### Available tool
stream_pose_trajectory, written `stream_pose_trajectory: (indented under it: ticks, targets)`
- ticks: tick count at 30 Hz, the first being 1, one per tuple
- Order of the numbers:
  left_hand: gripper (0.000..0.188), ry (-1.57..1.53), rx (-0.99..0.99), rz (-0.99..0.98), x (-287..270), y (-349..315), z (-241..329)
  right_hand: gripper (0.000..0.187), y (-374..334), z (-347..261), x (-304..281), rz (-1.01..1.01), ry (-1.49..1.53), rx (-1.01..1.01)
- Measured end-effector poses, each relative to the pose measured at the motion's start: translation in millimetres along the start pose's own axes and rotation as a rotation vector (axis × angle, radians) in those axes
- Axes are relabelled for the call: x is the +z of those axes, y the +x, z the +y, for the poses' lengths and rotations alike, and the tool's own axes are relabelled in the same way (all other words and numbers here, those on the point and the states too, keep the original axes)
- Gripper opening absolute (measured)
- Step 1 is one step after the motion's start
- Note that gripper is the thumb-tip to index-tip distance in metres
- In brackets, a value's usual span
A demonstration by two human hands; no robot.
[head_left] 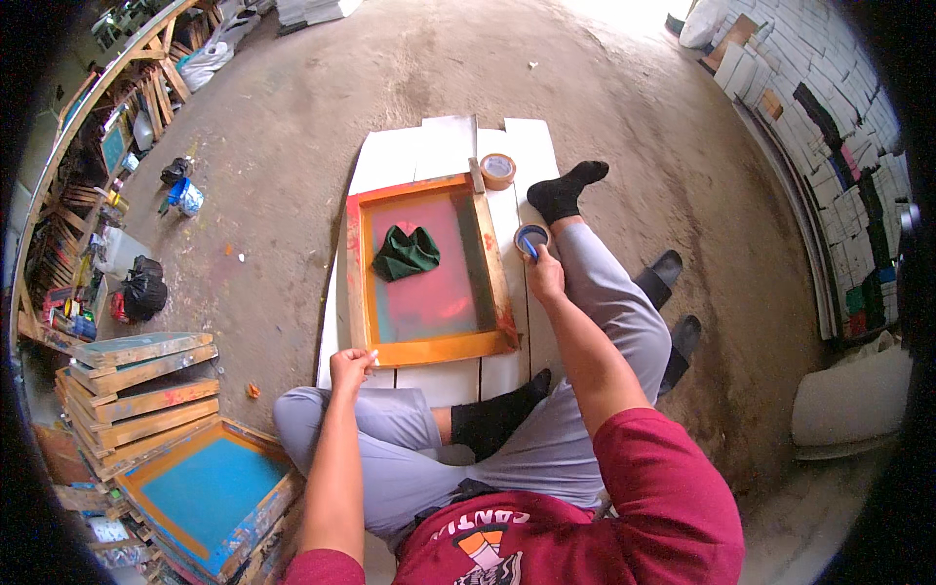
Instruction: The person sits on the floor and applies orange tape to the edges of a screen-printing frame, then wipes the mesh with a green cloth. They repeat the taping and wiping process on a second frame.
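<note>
Left hand (353, 370) and right hand (547, 275) are set apart, the left lower and nearer the body, the right farther forward. The left forearm rises almost straight up; its fingers are curled in, thumb and fingertips close together at the near left corner of a wooden frame (439, 348). Whether they pinch anything, I cannot tell. The right arm reaches forward, slanting to the left, past the right thigh; its fingers are closed on a blue stick (528, 245) whose far end is over a small round tub (518, 240).

The frame lies flat on white boards (390, 151) on the floor (268, 210), between the legs and left of the tub. Inside it is a pinkish mesh (444, 297), with a crumpled dark green cloth (408, 254) on top. A tape roll (498, 171) lies just beside the frame's far right corner.
</note>
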State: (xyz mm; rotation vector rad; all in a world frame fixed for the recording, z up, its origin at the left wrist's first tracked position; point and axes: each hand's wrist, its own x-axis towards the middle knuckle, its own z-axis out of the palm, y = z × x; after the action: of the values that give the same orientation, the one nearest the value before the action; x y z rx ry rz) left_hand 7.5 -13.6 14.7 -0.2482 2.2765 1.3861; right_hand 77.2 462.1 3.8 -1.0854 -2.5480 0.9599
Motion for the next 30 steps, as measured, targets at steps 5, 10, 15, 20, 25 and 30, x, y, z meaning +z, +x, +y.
stream_pose_trajectory:
  ticks: [5, 10, 15, 20, 25, 30]
  targets:
    - [0.02, -0.081, 0.138, -0.078, 0.3, -11.4, 39.6, 0.06, 3.4, 52.5, 14.9, 0.09, -0.027, -0.101]
    - [0.018, -0.081, 0.259, -0.089, -17.7, -36.3, 76.4, 0.056, -50.3, -5.1, 5.3, 0.392, -0.274, -0.409]
    - [0.019, -0.02, 0.493, -0.169, -0.5, -55.8, 136.3, 0.044, -73.3, -58.0, 5.5, -0.739, 0.47, -0.491]
    - [0.017, 0.077, 0.623, -0.219, 1.6, -73.4, 171.6, 0.035, -88.8, -70.8, 3.4, -1.032, 0.31, -0.312]
    - [0.017, 0.006, 0.686, -0.229, 5.0, -91.5, 214.4, 0.028, -85.2, -66.2, -25.2, -1.054, 0.559, -0.237]
    - [0.014, 0.136, 0.75, -0.258, -15.2, -109.1, 273.5, 0.022, -77.8, -73.9, -61.2, -0.956, 0.705, -0.307]
